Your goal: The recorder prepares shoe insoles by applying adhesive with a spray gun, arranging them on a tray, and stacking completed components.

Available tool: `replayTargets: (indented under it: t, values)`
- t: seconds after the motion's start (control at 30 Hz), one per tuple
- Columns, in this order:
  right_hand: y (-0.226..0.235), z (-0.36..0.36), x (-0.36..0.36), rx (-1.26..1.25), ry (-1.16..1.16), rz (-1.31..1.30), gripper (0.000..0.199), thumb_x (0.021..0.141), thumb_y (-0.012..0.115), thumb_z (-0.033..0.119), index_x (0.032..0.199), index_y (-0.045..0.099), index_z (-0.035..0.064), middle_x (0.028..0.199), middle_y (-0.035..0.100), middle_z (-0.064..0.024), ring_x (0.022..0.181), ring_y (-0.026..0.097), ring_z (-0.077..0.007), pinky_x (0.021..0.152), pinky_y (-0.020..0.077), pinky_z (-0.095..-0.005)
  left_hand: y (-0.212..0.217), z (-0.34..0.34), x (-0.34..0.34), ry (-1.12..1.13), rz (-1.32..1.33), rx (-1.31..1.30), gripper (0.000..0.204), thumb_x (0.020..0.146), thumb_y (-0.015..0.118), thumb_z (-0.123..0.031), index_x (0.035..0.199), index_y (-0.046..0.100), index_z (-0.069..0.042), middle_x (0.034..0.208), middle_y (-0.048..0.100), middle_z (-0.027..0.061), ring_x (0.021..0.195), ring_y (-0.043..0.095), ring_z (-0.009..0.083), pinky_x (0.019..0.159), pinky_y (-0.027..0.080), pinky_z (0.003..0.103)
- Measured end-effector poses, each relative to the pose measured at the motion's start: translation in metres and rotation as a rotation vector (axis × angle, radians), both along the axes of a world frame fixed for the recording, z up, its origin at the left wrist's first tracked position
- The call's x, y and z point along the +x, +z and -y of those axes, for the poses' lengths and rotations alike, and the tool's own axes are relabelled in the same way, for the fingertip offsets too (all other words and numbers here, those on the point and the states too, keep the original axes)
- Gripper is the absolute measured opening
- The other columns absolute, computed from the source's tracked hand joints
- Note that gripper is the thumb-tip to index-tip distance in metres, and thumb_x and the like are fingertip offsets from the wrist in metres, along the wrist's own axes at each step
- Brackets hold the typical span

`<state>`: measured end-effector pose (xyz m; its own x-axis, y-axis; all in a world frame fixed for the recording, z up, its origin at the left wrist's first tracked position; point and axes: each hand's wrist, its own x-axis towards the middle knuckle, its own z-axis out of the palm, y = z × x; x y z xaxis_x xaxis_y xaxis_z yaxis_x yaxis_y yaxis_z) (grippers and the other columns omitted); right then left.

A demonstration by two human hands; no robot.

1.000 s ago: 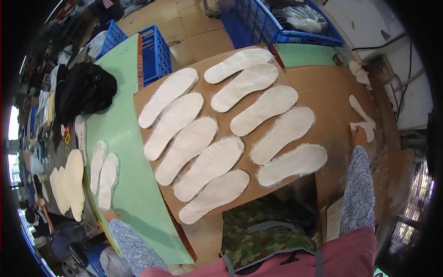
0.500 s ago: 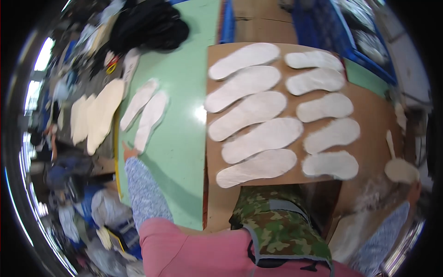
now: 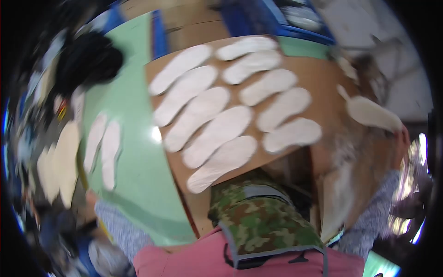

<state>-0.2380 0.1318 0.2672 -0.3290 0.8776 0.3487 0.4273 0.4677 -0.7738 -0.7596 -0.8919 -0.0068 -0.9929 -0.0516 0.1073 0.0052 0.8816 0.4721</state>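
Observation:
My right hand [image 3: 402, 141] is far out at the right, its fingers at the end of a flat, pale, insole-shaped piece [image 3: 373, 112]. A narrow pale strip [image 3: 342, 92] shows at that piece's other end; I cannot tell whether they are joined. At the green table's left edge is my left hand [image 3: 92, 197], smeared by motion. Closest to it lie two slim white insoles, one [image 3: 110, 154] beside the other [image 3: 95, 142]. Two columns of fluffy white insoles [image 3: 218, 136] rest flat on a brown board [image 3: 168, 166] before me.
The green table [image 3: 138, 203] stretches along the left, with a dark cloth heap [image 3: 90, 60] at its far end. Cream sole-shaped sheets [image 3: 68, 161] are beyond its left edge. A blue crate [image 3: 300, 34] with white packets stands at the back. My camouflage apron [image 3: 258, 210] touches the board's near side.
The view has swung right, so the table and board appear further left. My right hand has come further into view with the pale piece; my left hand is now further from the slim insoles.

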Motion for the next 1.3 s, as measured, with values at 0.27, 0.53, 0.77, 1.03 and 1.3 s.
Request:
replayTargets:
  t: [0.27,0.53,0.77,1.03,1.3]
  values:
    - [0.056,0.129,0.047,0.064,0.038,0.082,0.019,0.087,0.051,0.003,0.099,0.064,-0.0017,0.088,0.065,-0.0018,0.083,0.059,-0.0084,0.076,0.0479,-0.0238,0.027,-0.376,-0.004,-0.265,-0.016,0.812,0.024,0.093,0.043,-0.024,0.075,0.042,-0.008,0.067,0.034,0.0006,0.062,0.04,0.0127,0.064,0.042,0.028]
    - [0.033,0.154,0.202,0.109,-0.22,0.228,0.019,0.08,0.061,0.009,0.096,0.067,-0.0006,0.083,0.067,-0.0094,0.077,0.061,-0.0143,0.072,0.0486,-0.0269,0.121,-0.705,0.349,-1.39,0.971,0.918,0.031,0.083,0.051,-0.01,0.113,0.052,-0.002,0.086,0.046,0.0003,0.08,0.048,0.0111,0.076,0.041,0.024]
    - [0.008,0.186,0.308,0.632,-0.544,0.444,0.011,0.074,0.063,0.014,0.082,0.07,0.009,0.078,0.066,-0.0103,0.075,0.062,-0.0273,0.07,0.0507,-0.0393,0.128,-0.782,0.548,-1.748,1.541,0.799,0.034,0.098,0.044,-0.028,0.117,0.055,-0.001,0.102,0.055,0.0029,0.09,0.055,0.0129,0.084,0.044,0.029]
    - [-0.17,0.21,0.287,0.135,-0.53,0.363,0.013,0.075,0.062,0.014,0.087,0.063,0.0104,0.086,0.058,-0.0067,0.084,0.058,-0.0268,0.071,0.047,-0.0401,0.06,-0.842,0.661,-1.433,1.952,0.542,0.054,0.099,0.037,-0.045,0.132,0.042,-0.002,0.114,0.056,0.0092,0.109,0.054,0.0209,0.092,0.045,0.037]
    - [-0.233,0.261,0.285,-0.1,-0.72,-0.205,0.02,0.076,0.062,0.003,0.095,0.067,0.0057,0.088,0.064,-0.0131,0.074,0.062,-0.0271,0.066,0.0507,-0.0355,0.01,-0.869,0.651,-1.59,1.484,0.161,0.031,0.098,0.041,-0.026,0.119,0.048,-0.004,0.097,0.06,0.0066,0.076,0.061,0.0132,0.061,0.05,0.025]
